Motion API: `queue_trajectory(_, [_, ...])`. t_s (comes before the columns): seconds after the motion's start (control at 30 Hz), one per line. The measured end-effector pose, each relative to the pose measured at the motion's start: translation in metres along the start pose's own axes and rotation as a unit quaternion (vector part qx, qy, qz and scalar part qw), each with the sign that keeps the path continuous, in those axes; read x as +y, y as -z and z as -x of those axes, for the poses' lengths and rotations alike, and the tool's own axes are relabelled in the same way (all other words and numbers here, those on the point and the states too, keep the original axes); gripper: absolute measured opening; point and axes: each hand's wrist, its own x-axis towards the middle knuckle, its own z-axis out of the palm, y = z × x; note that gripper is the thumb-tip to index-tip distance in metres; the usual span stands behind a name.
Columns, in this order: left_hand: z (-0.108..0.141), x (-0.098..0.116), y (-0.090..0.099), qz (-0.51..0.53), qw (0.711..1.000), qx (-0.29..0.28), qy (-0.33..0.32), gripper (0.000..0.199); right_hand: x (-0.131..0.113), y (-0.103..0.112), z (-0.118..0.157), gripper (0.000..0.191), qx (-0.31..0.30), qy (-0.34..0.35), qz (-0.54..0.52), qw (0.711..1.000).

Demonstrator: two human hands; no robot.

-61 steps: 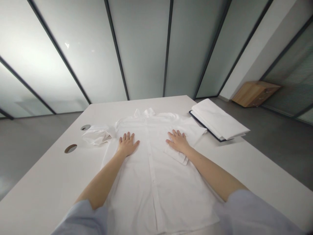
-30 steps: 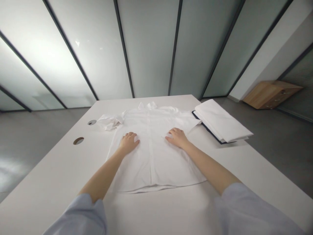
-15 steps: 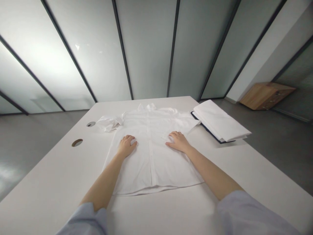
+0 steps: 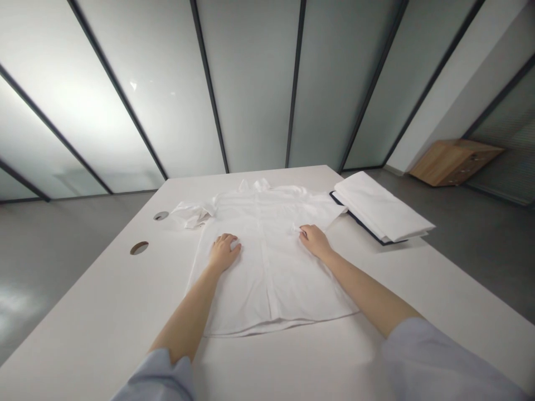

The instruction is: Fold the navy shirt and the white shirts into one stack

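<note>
A white shirt lies spread on the white table, its collar at the far end and its hem toward me. Its left sleeve area is bunched up beside the body. My left hand rests on the shirt's left half with the fingers apart and slightly curled. On the right half, my right hand is closed, pinching a small bit of the white fabric between thumb and fingers.
At the right of the table lies a stack of folded white cloth on a dark flat item. Two round holes pierce the tabletop at left. Beyond stand frosted glass panels and a wooden cabinet on the floor.
My right hand has closed its fingers on the fabric, where before they were spread. My left hand stays at about the same place on the shirt. The view has shifted slightly.
</note>
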Motion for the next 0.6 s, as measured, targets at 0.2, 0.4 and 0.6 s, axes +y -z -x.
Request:
queue_trajectory(0.2, [-0.001, 0.007, -0.002, 0.133, 0.991, 0.021, -0.019, 0.032, -0.009, 0.030, -0.029, 0.024, 0.071, -0.093, -0.169, 0.979])
queue_trajectory(0.4, [-0.001, 0.019, -0.008, 0.518, 0.853, -0.053, -0.001, 0.071, -0.111, 0.042, -0.011, 0.030, -0.069, 0.219, -0.332, 0.915])
queue_trajectory(0.6, [-0.003, 0.006, 0.000, 0.531, 0.842, -0.050, 0.083, 0.074, -0.115, 0.031, 0.022, 0.031, -0.073, 0.286, -0.319, 0.900])
